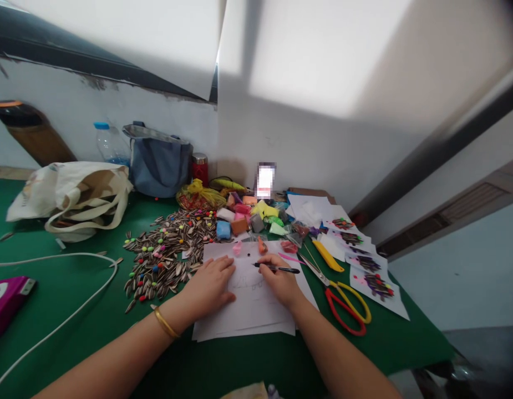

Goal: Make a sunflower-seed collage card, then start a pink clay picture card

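Observation:
My right hand (279,281) is closed around a black pen (283,269), its tip over a white sheet of paper (256,318). Faint pencil-like lines run across the middle of that sheet, partly behind my hand. Flat on the paper's left side rests my left hand (210,285), fingers stretched out; a gold bangle (165,322) circles that wrist. Small lumps of pink clay (237,248) and orange-red clay (262,245) sit along the top of the sheet. A pink strip (290,257) lies just above the pen.
Left of the paper spreads a pile of sunflower seeds (168,266) with coloured bits. Scissors (341,302) and a yellow cutter (329,256) lie on the right, beside decorated cards (395,302). Clay packs (239,225), bags (160,166) and a red flask (200,170) stand behind. A white cable (90,299) crosses the left.

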Available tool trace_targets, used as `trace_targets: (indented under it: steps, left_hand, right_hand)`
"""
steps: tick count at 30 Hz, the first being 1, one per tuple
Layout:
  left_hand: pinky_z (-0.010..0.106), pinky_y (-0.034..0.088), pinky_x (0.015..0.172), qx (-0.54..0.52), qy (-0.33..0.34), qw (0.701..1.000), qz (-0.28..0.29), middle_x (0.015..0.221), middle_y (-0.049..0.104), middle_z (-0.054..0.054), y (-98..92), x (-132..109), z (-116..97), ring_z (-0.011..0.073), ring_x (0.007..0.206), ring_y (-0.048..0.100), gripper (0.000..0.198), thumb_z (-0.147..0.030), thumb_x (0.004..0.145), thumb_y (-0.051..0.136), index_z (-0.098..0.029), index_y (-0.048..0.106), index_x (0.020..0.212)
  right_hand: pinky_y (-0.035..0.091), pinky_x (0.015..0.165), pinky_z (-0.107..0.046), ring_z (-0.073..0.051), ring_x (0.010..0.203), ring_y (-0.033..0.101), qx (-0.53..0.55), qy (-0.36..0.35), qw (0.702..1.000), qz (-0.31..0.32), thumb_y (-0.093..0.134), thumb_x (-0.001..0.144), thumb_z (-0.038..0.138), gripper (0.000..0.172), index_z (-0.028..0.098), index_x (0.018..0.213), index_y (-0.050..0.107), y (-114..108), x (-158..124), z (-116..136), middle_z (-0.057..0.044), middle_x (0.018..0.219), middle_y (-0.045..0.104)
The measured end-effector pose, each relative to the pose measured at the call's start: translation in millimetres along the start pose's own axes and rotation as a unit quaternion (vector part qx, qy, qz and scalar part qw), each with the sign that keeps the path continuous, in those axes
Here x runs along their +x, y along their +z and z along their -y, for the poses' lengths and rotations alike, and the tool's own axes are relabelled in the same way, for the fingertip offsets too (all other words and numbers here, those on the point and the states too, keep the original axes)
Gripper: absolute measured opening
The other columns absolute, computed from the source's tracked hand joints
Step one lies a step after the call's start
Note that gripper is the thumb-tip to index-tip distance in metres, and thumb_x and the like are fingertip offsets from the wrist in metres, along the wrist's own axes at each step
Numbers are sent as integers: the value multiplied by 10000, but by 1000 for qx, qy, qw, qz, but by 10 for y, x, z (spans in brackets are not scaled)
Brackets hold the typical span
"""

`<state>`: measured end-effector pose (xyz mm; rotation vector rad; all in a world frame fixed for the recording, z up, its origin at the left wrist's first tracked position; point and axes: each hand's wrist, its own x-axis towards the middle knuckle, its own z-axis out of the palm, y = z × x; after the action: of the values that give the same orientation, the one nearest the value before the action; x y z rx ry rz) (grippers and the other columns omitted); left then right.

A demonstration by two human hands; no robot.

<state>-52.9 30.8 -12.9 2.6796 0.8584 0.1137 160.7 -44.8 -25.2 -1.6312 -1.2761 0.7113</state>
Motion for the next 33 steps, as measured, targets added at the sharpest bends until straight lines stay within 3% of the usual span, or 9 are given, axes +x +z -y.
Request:
trace_targets:
  steps: [8,16,27,33]
  left_hand:
    - [516,299,1148,-17,3,999,-36,1478,477,138,52,-39,91,329,1371,418,641,-384,750,745,-210,557,1337]
    - [538,289,1152,-16,0,999,-31,1491,462,134,92,-30,140,341,1377,410,664,-373,742,748,-211,550,1355]
    - [530,277,1159,-5,-5,1000,-22,1507,444,115,98,-41,147,323,1386,402,675,-392,754,730,-224,527,1376]
    - [527,280,1156,-1,-3,1000,-26,1507,445,116,112,-35,160,322,1384,403,682,-401,750,733,-226,527,1376]
  right_hand:
    - [483,718,-285,-172,762,623,-106,-69,992,4,532,850,218,136,203,858,667,96,-64,-37,-20,817,682]
    - [485,743,-282,-175,799,636,-128,-76,989,7,538,859,207,146,211,878,682,116,-47,-17,-18,839,696]
    - [455,658,-267,-169,727,608,-116,-47,992,-17,524,851,220,143,207,859,666,83,-36,-51,-12,787,667]
    - [453,704,-274,-174,762,617,-139,-51,989,-14,522,844,209,149,208,857,671,95,-42,-11,-17,799,678]
